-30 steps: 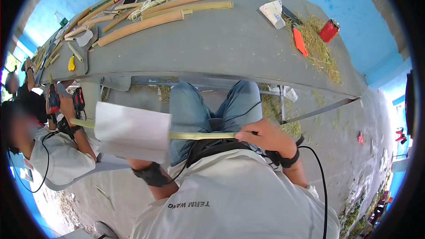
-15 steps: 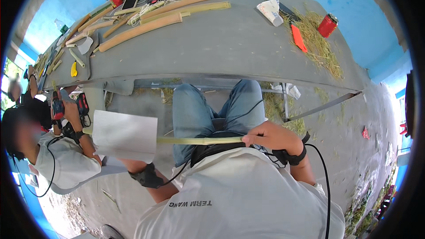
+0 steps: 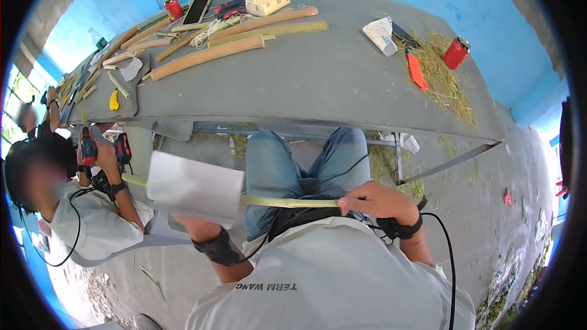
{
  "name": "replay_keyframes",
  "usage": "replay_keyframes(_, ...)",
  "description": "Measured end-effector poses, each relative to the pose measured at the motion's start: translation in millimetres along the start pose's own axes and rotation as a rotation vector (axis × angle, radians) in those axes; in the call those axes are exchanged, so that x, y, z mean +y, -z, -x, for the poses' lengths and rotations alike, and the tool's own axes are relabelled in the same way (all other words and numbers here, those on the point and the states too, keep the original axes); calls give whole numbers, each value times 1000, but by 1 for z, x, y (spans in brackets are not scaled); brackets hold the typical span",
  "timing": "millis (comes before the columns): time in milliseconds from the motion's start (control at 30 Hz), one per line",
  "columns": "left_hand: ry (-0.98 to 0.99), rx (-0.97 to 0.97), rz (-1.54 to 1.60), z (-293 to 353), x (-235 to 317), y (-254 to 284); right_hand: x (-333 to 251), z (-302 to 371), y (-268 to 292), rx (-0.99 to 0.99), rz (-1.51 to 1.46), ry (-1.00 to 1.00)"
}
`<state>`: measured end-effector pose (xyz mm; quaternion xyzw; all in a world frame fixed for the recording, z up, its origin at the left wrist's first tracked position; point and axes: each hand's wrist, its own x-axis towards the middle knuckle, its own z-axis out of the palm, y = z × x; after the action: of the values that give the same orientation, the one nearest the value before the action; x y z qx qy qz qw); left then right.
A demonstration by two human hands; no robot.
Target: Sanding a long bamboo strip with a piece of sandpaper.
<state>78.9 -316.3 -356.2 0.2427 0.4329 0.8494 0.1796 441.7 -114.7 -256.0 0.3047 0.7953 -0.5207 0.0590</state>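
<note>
A thin pale-green bamboo stick [image 3: 290, 202] lies level across my lap. My right hand [image 3: 373, 200] is closed on its right end, thumb and fingers pinching it. Towards the left, a white sheet of paper [image 3: 194, 188] is folded over the stick, which shows again beyond the sheet's left edge. My left hand [image 3: 194, 226] comes up from below at the sheet and holds it around the stick. Its fingers are hidden under the paper.
A grey table [image 3: 275, 95] in front carries bamboo pieces [image 3: 208, 57], a phone [image 3: 198, 9], a tissue box [image 3: 268, 2], red cans [image 3: 457, 52], dry shavings [image 3: 441, 73] and an orange-handled knife [image 3: 417, 72]. At my left sits a co-worker [image 3: 92, 208] holding a power drill [image 3: 89, 150].
The sheet and my left hand have slid right along the stick, nearer my right hand. More stick shows on the sheet's left. The whole view has shifted slightly.
</note>
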Motion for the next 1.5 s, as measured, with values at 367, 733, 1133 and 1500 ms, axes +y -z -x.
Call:
replay_keyframes(367,49,7,53,20,-10,-11,9,-13,-21,-122,-156,67)
replay_keyframes(733,-39,-8,-106,0,7,8,5,0,-8,-63,-43,-62)
replay_keyframes(1133,-69,-36,-205,-5,9,-6,16,-3,-8,-88,-100,-5)
replay_keyframes(1500,-120,-71,-533,-21,8,13,20,-2,-4,-78,-30,-38)
